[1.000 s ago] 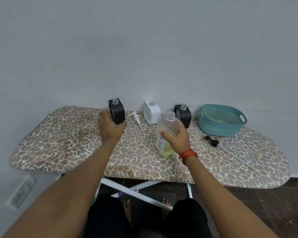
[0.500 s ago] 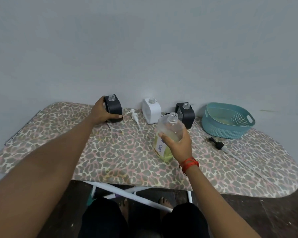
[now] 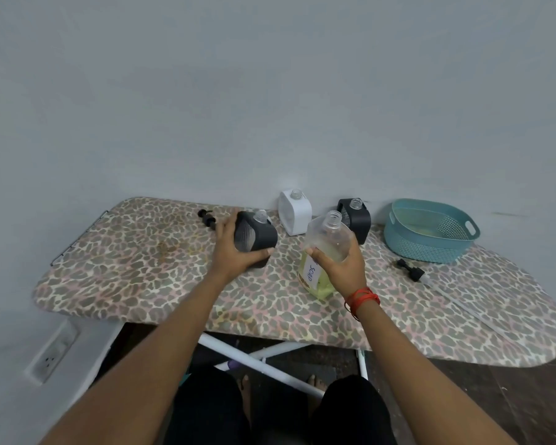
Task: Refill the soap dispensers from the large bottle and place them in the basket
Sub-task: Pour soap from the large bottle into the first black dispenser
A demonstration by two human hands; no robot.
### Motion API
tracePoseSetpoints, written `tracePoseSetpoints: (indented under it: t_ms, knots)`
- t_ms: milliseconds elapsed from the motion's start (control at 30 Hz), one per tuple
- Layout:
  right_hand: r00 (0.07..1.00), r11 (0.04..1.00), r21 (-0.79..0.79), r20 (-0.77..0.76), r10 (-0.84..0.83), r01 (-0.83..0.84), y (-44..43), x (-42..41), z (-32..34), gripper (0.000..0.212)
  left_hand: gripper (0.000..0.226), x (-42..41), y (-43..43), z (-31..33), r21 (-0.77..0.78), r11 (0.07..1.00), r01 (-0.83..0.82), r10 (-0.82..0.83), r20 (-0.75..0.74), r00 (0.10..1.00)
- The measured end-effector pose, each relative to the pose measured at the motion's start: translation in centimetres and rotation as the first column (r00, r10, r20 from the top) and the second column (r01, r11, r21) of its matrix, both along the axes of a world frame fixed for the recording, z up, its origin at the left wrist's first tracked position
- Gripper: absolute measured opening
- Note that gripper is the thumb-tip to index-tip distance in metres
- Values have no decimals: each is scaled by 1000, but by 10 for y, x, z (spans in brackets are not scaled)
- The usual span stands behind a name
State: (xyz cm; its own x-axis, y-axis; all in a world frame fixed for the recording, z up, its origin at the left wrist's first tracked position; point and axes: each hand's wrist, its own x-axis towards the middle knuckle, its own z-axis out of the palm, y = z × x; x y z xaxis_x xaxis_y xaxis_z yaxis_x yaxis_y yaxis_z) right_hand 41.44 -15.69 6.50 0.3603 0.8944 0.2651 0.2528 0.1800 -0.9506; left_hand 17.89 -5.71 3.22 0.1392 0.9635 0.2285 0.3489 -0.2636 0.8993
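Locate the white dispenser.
Head view, centre: the white dispenser stands by the wall on the ironing board, between the held black dispenser and the standing black one.

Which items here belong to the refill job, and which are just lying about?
Job: black dispenser in left hand, soap bottle in right hand, white dispenser, second black dispenser, teal basket, left black pump, right black pump.
Just there: ironing board, wall socket.

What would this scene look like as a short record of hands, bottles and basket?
left hand: grips tilted black square plastic soap dispenser, neck open
right hand: holds large clear plastic bottle of yellow soap, uncapped
waiting: white square dispenser and second black dispenser, upright by wall
basket: teal perforated plastic, no dispenser inside
surface: leopard-print ironing board
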Motion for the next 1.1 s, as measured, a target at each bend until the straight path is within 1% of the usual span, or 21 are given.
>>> tracePoseSetpoints:
  t_ms: [133, 233, 333, 400, 500, 633, 733, 800, 933, 1033, 1100]
  knots:
    - [1000, 1000, -25, 19, -12, 12, 0, -1, -1, 70, 127, 5, -27, -14, -17, 1000, 19, -18, 45, 999]
    - [999, 999, -29, 35, -24, 25, 3, 1, -3, 70, 117, 1, -35, -22, 18, 998, 60, -61, 35, 998]
    - [999, 999, -31, 30, -37, 38, 5, 1, -5, 72, 118, -4, -37, -28, 14, 997, 82, -82, 39, 996]
    - [998, 998, -24, 29, -55, 56, 6, -1, -5, 70, 121, -4, -39, -29, 16, 997, 75, -75, -2, 997]
    - [994, 995, -6, 32, -101, 102, 4, -5, -7, 67, 125, -3, -40, -30, 64, 994, 90, -84, -94, 992]
    - [985, 986, 28, 52, -164, 163, 3, -11, -6, 62, 127, -2, -41, -31, 44, 997, 71, -66, -98, 993]
    - [986, 989, 44, 84, -144, 141, 6, -9, -1, 62, 127, -1, -43, -28, 46, 997, 65, -61, -74, 995]
    - [986, 995, 36, 133, -100, 96, 10, -2, 7, 62, 125, -1, -42, -29, 42, 997, 62, -58, -80, 995]
    - [948, 999, -31, 314, 51, -43, 19, 17, 26, 66, 126, -2, -41, -32, 21, 998, 51, -49, -89, 995]
    - [857, 985, -108, 486, 169, -133, 28, 26, 39, 70, 124, -2, -39, -34, 19, 998, 56, -55, -68, 996]
    - [790, 973, -151, 569, 228, -172, 34, 28, 44, 73, 124, -2, -38, -36, 13, 998, 58, -57, -50, 997]
